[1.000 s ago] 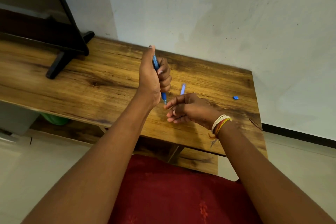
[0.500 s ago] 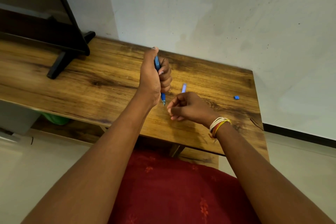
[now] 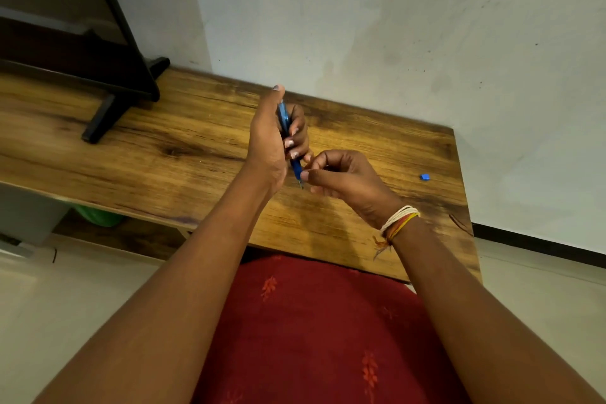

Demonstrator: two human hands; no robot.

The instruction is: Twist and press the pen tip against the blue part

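Note:
My left hand (image 3: 267, 141) grips a blue pen (image 3: 296, 170) upright above the wooden table (image 3: 164, 154), tip pointing down and thumb stretched up along the barrel. My right hand (image 3: 347, 180), with thread bands on its wrist, has its fingers curled. Its thumb and forefinger pinch at the pen's lower end, just above the tip. The light blue cap that lay on the table is out of sight behind my right hand.
A small blue piece (image 3: 425, 177) lies near the table's right edge. A black screen on a stand (image 3: 108, 115) occupies the back left, against the white wall. Red patterned cloth (image 3: 311, 338) covers my lap below the table's front edge. Something green (image 3: 98, 216) sits under the table.
My right hand rose from the table and moved left to the pen's tip, curling its fingers. The light blue cap is now covered from view. My left hand stayed almost still.

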